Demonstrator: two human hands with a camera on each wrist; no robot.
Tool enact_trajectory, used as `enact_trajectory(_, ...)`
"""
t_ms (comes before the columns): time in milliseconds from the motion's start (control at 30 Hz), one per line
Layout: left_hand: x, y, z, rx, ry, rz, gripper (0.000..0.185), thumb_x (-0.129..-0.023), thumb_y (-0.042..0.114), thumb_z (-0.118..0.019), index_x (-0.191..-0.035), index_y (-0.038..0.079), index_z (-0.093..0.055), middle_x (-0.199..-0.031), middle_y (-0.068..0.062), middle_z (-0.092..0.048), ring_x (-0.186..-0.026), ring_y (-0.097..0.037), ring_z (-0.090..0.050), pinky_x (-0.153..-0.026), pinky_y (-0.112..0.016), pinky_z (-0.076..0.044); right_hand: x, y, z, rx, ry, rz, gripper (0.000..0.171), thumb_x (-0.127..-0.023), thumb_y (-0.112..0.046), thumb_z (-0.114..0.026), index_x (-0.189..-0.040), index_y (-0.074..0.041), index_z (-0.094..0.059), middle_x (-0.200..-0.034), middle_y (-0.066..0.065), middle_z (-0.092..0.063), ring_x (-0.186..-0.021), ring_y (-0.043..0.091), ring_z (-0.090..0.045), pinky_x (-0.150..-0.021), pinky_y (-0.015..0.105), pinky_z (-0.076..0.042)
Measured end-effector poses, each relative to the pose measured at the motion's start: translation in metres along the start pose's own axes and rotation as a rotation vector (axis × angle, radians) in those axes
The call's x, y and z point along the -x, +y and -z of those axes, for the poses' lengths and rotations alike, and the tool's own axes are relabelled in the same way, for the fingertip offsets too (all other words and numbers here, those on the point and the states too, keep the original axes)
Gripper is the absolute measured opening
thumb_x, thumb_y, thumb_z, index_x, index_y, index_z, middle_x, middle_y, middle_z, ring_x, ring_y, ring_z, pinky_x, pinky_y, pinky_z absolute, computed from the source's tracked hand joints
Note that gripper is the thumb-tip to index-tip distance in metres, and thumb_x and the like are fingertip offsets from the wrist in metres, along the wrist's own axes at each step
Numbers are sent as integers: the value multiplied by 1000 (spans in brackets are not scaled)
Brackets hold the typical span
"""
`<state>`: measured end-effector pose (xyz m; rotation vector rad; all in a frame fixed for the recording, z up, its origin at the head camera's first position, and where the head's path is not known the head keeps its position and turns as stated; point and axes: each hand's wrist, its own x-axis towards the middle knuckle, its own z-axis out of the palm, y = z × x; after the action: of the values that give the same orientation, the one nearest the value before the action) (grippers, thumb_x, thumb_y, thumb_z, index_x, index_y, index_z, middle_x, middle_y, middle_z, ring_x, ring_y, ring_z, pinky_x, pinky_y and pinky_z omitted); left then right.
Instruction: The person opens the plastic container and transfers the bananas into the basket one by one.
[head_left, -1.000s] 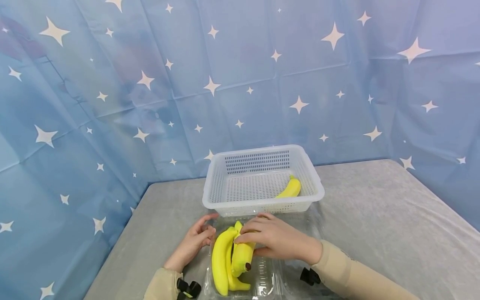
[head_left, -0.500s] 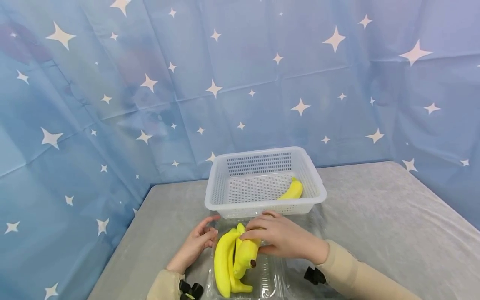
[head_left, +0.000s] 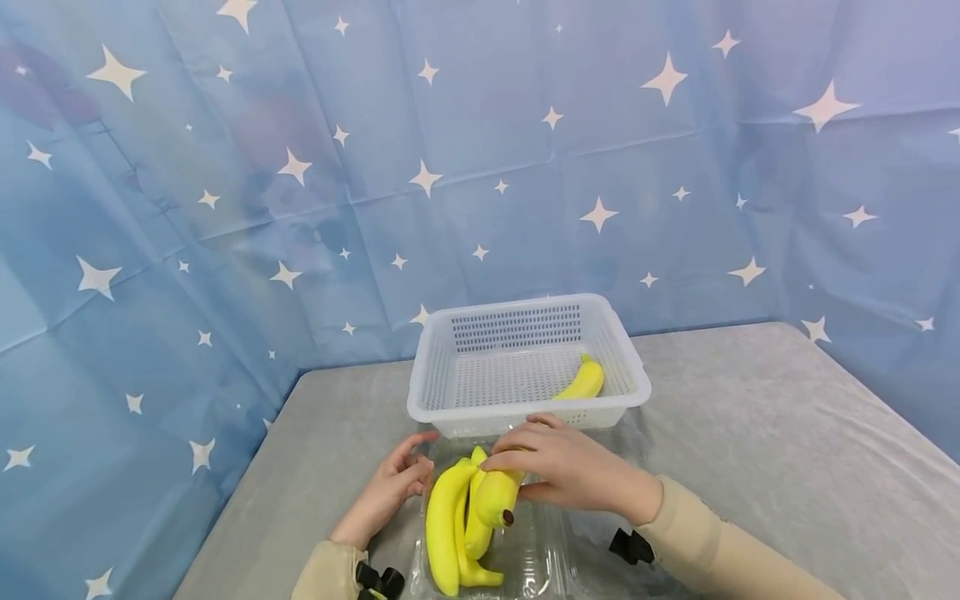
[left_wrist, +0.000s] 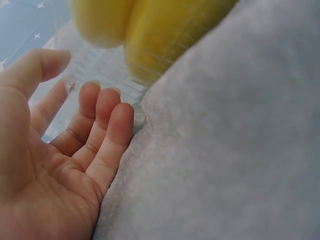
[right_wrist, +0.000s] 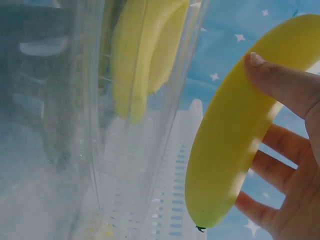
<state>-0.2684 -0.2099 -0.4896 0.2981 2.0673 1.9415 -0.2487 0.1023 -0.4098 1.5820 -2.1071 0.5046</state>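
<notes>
My right hand [head_left: 573,475] grips one banana [head_left: 495,498], lifted just above the clear plastic clamshell tray [head_left: 534,560], where two bananas [head_left: 446,525] lie. My left hand [head_left: 390,487], fingers relaxed, touches the tray's left edge. Beyond, one white basket [head_left: 525,412] holds one more banana [head_left: 581,382].

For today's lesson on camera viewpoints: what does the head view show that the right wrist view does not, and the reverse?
Only the head view shows the left hand touching the clear tray's edge, the grey table, and a banana in the basket. Only the right wrist view shows the thumb tip pressed on the held banana, with the fingers curled behind it. Both show the right hand gripping that banana, the bananas in the tray and the white basket.
</notes>
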Motion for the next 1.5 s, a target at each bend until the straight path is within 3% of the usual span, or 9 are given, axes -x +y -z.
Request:
enact_trajectory(400, 0, 0, -1, 9, -2, -1, 50, -98, 15, -57, -144, 7, -39, -86, -6, -56, -69, -14, -55, -67, -27, -51, 1, 2, 11, -22, 46, -18, 65, -71, -24, -86, -129, -23, -58, -116, -8, -61, -107, 10, -57, -92, 43, -44)
enact_trajectory(733, 1, -2, 1, 18, -8, 7, 50, -98, 14, -56, -144, 6, -38, -85, -5, -56, -69, -14, -55, -67, -27, -51, 1, 3, 11, -9, 61, -44, 61, -73, -28, -84, -128, -23, -59, -116, -9, -61, -107, 8, -56, -92, 41, -44)
enact_trajectory(1100, 0, -2, 2, 9, -6, -3, 49, -99, 13, -56, -144, 6, -38, -84, -5, -56, -69, -14, -56, -67, -28, -52, -2, 8, 16, 45, 109, -9, 60, -72, -26, -85, -127, -21, -61, -115, -6, -62, -102, 11, -57, -89, 38, -45)
enact_trajectory(1500, -1, -2, 2, 12, -11, -1, 50, -99, 13, -56, -145, 6, -38, -87, -6, -57, -70, -14, -56, -67, -28, -51, -1, 11, 19, 94, 127, -27, 59, -71, -29, -87, -124, -23, -62, -113, -7, -63, -100, 12, -57, -88, 36, -46)
